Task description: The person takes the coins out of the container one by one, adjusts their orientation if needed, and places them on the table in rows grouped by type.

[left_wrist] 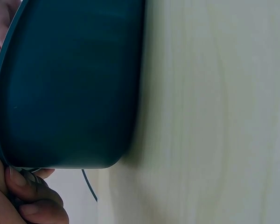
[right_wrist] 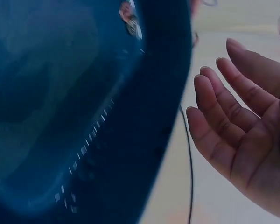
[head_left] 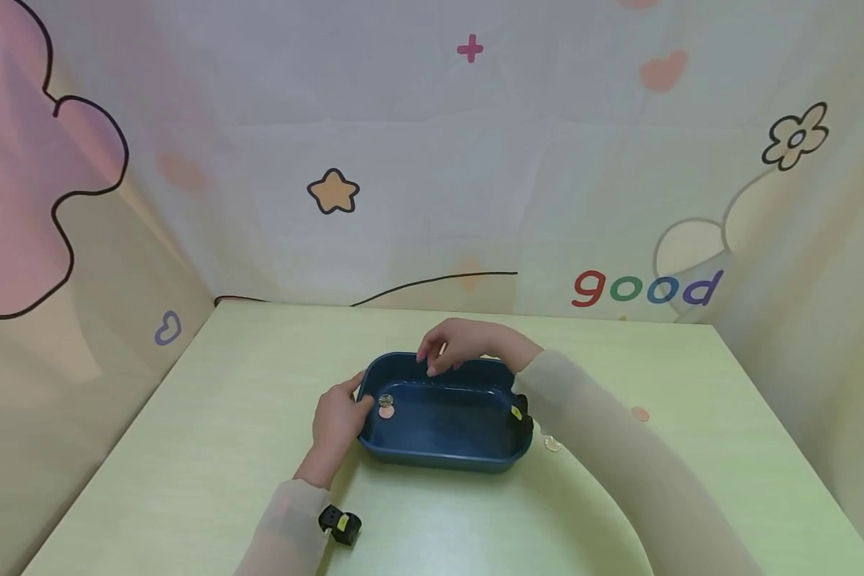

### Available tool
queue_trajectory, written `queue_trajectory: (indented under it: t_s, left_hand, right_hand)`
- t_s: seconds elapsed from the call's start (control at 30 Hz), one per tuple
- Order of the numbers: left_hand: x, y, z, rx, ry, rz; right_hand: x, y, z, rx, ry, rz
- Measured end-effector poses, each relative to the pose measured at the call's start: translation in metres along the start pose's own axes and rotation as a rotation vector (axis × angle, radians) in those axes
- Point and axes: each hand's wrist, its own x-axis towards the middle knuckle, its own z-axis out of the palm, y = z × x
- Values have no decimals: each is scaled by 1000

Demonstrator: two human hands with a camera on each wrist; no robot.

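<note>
A dark blue rectangular basin with rounded corners sits on the table. My left hand grips its left rim, thumb over the inside; in the left wrist view its fingers bend around the rim. My right hand hovers by the far rim, fingers loosely bent. The right wrist view shows that palm with nothing in it. Near the left end of the basin floor lie a patterned metallic disc and a pinkish coin-like disc, close together.
On the table, right of the basin, lie a pale shiny disc beside the right forearm and a pinkish disc beyond it. Printed cloth hangs behind the table. Small black cameras are strapped to both wrists.
</note>
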Motion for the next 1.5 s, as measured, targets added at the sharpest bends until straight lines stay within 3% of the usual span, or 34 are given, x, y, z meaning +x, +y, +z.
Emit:
queue_trajectory:
  t_s: [0.27, 0.6, 1.17, 1.5]
  left_hand:
    - [1, -1, -1, 15, -10, 2]
    - [0, 0, -4, -1, -19, 16]
    - [0, -1, -5, 43, -33, -18]
    - [1, 0, -3, 50, -21, -24]
  right_hand:
    - [41, -11, 31, -45, -101, 12]
    - [67, -14, 55, -41, -24, 89]
    - [83, -6, 81, -80, 91, 43]
    - [83, -6, 80, -78, 92, 35]
